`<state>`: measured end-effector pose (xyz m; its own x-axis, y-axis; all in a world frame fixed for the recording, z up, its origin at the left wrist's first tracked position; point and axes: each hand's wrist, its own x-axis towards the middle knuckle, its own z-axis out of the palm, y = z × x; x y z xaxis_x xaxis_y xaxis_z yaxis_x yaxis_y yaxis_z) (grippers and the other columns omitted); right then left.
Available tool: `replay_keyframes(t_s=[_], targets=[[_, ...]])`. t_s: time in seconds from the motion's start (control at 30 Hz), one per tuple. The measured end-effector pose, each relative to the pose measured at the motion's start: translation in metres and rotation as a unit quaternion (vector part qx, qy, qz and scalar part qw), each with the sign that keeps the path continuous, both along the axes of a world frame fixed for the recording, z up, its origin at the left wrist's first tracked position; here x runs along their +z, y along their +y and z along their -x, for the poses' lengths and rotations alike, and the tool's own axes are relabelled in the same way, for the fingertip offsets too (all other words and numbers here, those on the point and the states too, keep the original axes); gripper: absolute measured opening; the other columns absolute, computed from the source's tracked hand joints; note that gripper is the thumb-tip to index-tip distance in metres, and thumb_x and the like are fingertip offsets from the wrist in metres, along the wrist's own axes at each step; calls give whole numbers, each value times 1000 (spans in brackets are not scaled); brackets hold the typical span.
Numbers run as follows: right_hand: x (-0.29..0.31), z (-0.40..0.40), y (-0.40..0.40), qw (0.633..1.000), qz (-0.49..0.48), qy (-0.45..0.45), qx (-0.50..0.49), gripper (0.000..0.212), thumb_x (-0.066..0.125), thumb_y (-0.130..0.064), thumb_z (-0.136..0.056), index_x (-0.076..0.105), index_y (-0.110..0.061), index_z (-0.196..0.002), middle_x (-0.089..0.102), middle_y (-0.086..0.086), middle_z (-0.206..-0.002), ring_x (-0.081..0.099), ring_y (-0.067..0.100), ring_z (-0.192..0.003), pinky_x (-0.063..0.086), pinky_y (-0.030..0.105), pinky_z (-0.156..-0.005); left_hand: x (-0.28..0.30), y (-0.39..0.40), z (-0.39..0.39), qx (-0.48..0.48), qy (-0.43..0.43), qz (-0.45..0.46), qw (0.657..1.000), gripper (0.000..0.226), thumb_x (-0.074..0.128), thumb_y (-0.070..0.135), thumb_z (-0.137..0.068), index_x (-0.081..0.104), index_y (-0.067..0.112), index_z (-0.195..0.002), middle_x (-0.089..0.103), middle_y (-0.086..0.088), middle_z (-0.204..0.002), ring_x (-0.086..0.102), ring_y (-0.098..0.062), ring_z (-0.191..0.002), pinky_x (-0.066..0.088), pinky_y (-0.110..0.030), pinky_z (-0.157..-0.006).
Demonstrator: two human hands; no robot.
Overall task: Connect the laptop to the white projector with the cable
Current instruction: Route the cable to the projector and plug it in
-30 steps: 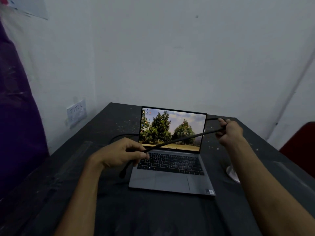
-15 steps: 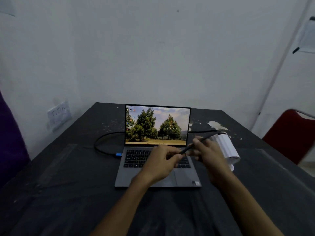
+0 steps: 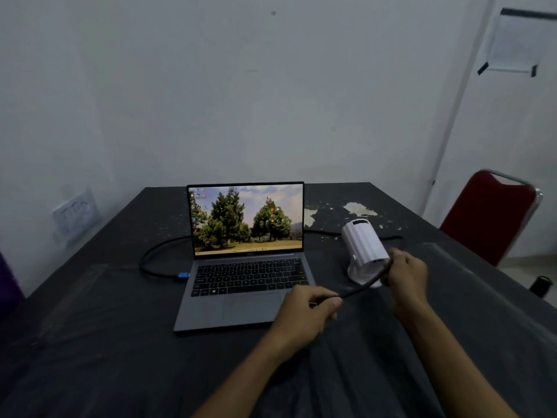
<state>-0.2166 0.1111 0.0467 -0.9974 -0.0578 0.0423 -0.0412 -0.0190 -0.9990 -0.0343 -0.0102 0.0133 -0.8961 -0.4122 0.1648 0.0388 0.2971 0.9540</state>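
Note:
An open grey laptop sits on the dark table, its screen showing trees. A black cable with a blue plug sits at the laptop's left side and loops behind the screen. To the right stands the white projector, tilted back. My left hand is closed around the black cable just right of the trackpad. My right hand pinches the same cable at the projector's near end. Between the two hands the cable runs taut. Its end is hidden by my right hand.
A red chair stands at the table's right side. A small dark object lies on the floor beyond the right edge. A wall socket is on the left wall. White chipped patches mark the table behind the projector.
Both hands have moved right with the cable, from in front of the laptop screen to beside the projector. The view has shifted right, bringing the projector and chair into sight.

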Motion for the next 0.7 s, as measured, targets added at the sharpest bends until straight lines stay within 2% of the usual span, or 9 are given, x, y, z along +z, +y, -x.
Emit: replay_keyframes(t_s=[0.13, 0.23, 0.3, 0.37, 0.43, 0.5, 0.57, 0.63, 0.7], targets=[[-46, 17, 24, 998, -13, -37, -53, 35, 49, -18, -102, 63, -6, -72, 63, 20, -76, 55, 29, -74, 44, 48, -70, -12, 21, 26, 61, -16, -168, 984, 21, 65, 20, -102, 79, 4, -99, 71, -3, -75, 52, -9, -50, 44, -24, -55], [-74, 22, 38, 995, -64, -57, -41, 24, 51, -20, -104, 68, -7, -114, 74, 28, -107, 62, 29, -91, 53, 58, -96, -19, 30, 44, 127, -33, -243, 961, 17, 63, 17, -103, 75, 5, -101, 70, -7, -75, 54, -8, -49, 47, -22, -50], [-83, 22, 46, 991, -121, -51, -31, 52, 58, -23, -102, 50, 1, -148, 69, 27, -130, 63, 31, -111, 49, 58, -110, -23, 35, 57, 178, -34, -247, 952, 10, 64, 14, -101, 69, 6, -104, 70, -9, -76, 55, -10, -50, 49, -24, -50], [-85, 17, 52, 984, -176, 0, -32, 68, 66, -23, -99, 39, -1, -157, 56, 27, -144, 56, 41, -129, 44, 55, -115, -26, 40, 72, 217, -27, -253, 942, 9, 66, 14, -100, 65, 6, -105, 70, -11, -78, 56, -14, -54, 49, -27, -52], [-83, 5, 51, 969, -234, 70, -35, 70, 72, -21, -94, 41, -4, -155, 39, 26, -152, 43, 44, -137, 38, 55, -117, -26, 45, 85, 237, -10, -264, 935, 9, 68, 12, -99, 66, 5, -104, 70, -13, -78, 56, -16, -57, 48, -28, -53], [-82, -7, 46, 937, -315, 148, -37, 65, 77, -19, -90, 51, -8, -148, 39, 22, -151, 38, 41, -139, 34, 56, -115, -26, 52, 98, 250, 4, -272, 929, 8, 70, 12, -98, 69, 5, -102, 68, -11, -75, 57, -16, -60, 48, -28, -54], [-82, -13, 40, 911, -347, 222, -15, 47, 78, -17, -88, 66, -11, -133, 55, 15, -141, 48, 35, -136, 33, 55, -114, -29, 59, 108, 252, 15, -283, 925, 8, 71, 13, -98, 72, 5, -97, 65, -6, -69, 56, -14, -59, 48, -26, -52], [-81, -14, 39, 908, -318, 273, 24, 22, 74, -10, -90, 76, -12, -112, 73, 6, -114, 67, 27, -113, 42, 50, -108, -31, 65, 117, 246, 26, -295, 923, 12, 70, 14, -99, 74, 5, -92, 60, -4, -65, 53, -12, -56, 45, -25, -49], [-81, -13, 39, 913, -269, 296, 77, 13, 69, -6, -92, 77, -14, -98, 79, -2, -88, 75, 17, -85, 55, 45, -89, -36, 69, 123, 231, 32, -297, 926, 16, 68, 14, -100, 75, 5, -89, 61, -6, -65, 53, -14, -58, 46, -27, -52]])
